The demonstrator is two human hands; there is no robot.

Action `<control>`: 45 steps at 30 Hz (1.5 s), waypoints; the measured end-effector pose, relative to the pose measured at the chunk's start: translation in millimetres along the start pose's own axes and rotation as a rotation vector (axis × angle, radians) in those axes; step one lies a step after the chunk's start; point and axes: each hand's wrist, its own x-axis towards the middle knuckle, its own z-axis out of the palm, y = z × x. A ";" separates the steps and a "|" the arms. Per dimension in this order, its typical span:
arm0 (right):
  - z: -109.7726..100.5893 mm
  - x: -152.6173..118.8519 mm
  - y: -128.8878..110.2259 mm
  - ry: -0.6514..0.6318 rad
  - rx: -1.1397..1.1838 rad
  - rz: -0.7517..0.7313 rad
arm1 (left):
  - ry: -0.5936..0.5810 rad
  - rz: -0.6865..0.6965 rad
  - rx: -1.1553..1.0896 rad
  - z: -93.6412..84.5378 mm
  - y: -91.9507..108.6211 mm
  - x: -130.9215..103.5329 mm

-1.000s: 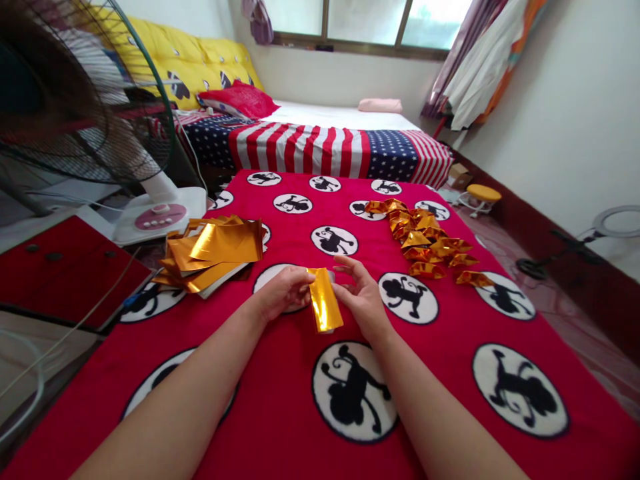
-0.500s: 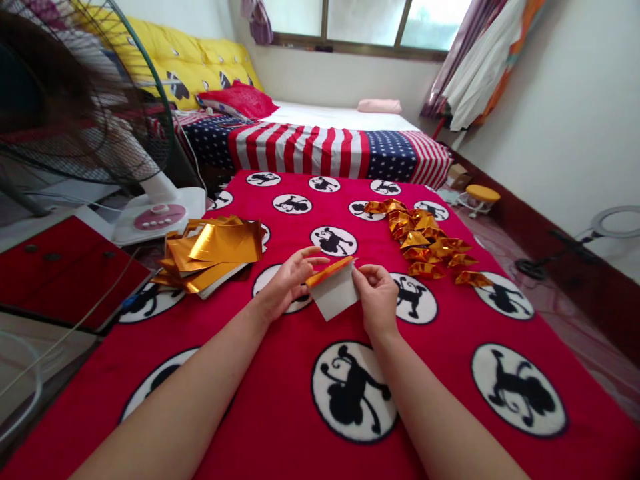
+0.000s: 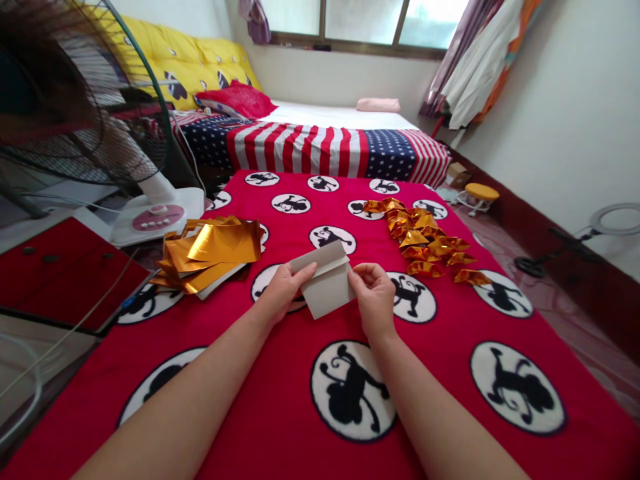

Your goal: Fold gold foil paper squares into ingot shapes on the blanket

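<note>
Between my hands is a sheet of foil paper [image 3: 327, 293], its pale grey back towards me and a crease running across its upper part. My left hand [image 3: 286, 285] grips the left edge, thumb on top. On the right edge, near the crease, my right hand [image 3: 373, 290] pinches the sheet between thumb and fingers. To the left lies a loose stack of gold foil sheets [image 3: 225, 241]. Several folded gold foil ingots [image 3: 417, 237] sit in a cluster to the right.
A red cloth with monkey prints [image 3: 430, 400] covers the surface under my hands. At the left stands a fan [image 3: 155, 200] beside a red panel [image 3: 65, 267]. Beyond are a bed [image 3: 320, 150], a yellow stool [image 3: 481, 192] and a ring-light stand [image 3: 575, 243].
The sheet's upper flap, folded over with its gold side showing before, now stands opened up, showing its grey side. My left hand has closed on the left edge; the right kept its pinch.
</note>
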 end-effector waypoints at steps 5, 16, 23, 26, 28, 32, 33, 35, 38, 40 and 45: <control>3.0 -4.5 -9.1 -0.117 0.023 -0.034 | 0.099 0.081 0.040 0.9 1.8 -0.1; -0.2 0.7 -2.7 -0.076 -0.021 0.019 | 0.082 0.287 0.186 -1.9 -1.1 4.7; -3.6 5.0 3.5 0.075 0.009 0.003 | 0.014 0.315 0.119 -4.4 -2.3 8.2; -4.6 6.3 4.6 0.075 0.012 -0.010 | -0.020 0.226 0.169 -2.7 -1.5 6.6; -5.1 6.6 4.4 0.051 0.006 -0.016 | 0.021 0.227 0.200 -2.6 -0.6 5.7; -7.9 8.6 4.1 -0.018 -0.041 -0.017 | 0.098 0.349 0.248 -6.1 0.2 6.7; -9.3 9.5 4.3 -0.045 -0.075 -0.021 | 0.111 0.361 0.264 -7.3 -0.2 7.4; -12.8 11.7 4.7 -0.106 -0.157 -0.038 | 0.140 0.345 0.268 -9.5 -1.4 9.2; -16.9 14.1 4.0 -0.181 -0.259 -0.121 | 0.190 0.270 0.157 -11.7 -3.7 12.1; -17.7 14.6 1.8 -0.215 -0.300 -0.208 | 0.208 0.249 0.071 -12.8 -4.6 13.9; -16.6 13.2 -5.9 -0.257 -0.519 -0.445 | 0.218 0.263 0.072 -13.4 -4.4 14.1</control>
